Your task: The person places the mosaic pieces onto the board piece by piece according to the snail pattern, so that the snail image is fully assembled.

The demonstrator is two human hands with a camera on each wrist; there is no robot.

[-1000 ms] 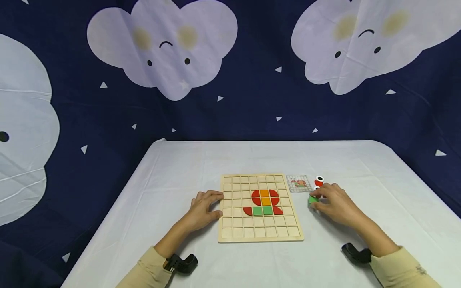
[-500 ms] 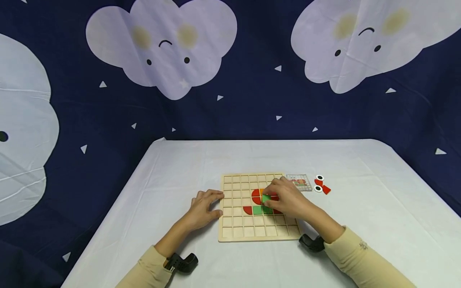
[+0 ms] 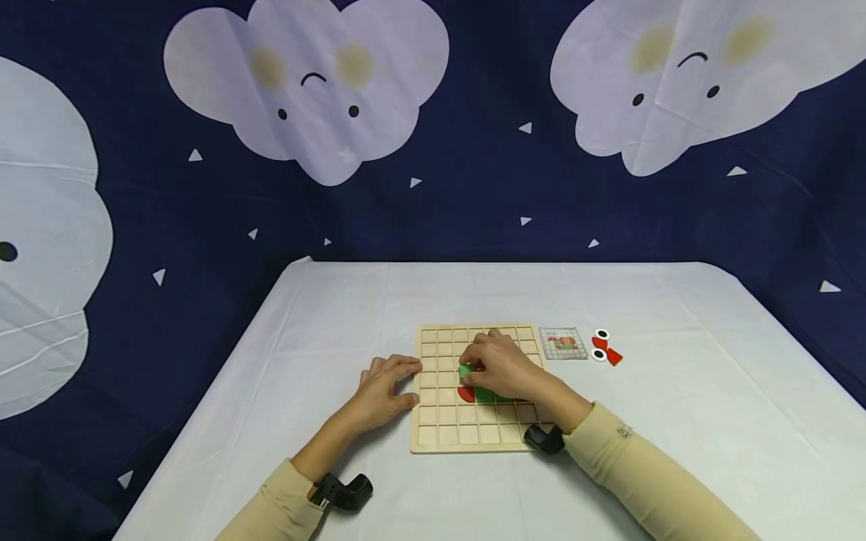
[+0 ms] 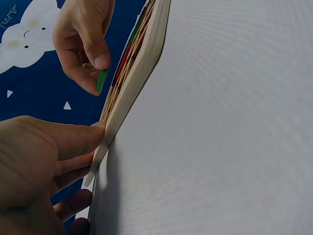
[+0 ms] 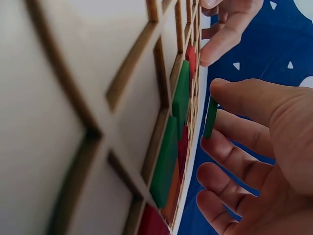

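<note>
My right hand (image 3: 504,368) pinches a green square tile (image 5: 210,117) between thumb and fingertips, held close over the gridded wooden board (image 3: 446,436). Two other green tiles (image 5: 164,164) sit in the board's cells, beside a red quarter-round tile (image 3: 467,394). In the head view, the right hand covers most of the orange and red tiles laid there. My left hand (image 3: 382,394) rests at the board's left edge, its thumb and fingertips touching the rim in the left wrist view.
To the board's right lies a small picture card (image 3: 563,343) printed with a grid. Beyond it are two round eye tiles (image 3: 598,355) and two red tiles (image 3: 614,356). A white cloth (image 3: 338,315) covers the table, with a dark blue cloud-patterned curtain (image 3: 473,210) behind.
My right hand has carried the green tile from beside the card leftward over the board, to its left-centre cells. My left hand has stayed at the board's edge.
</note>
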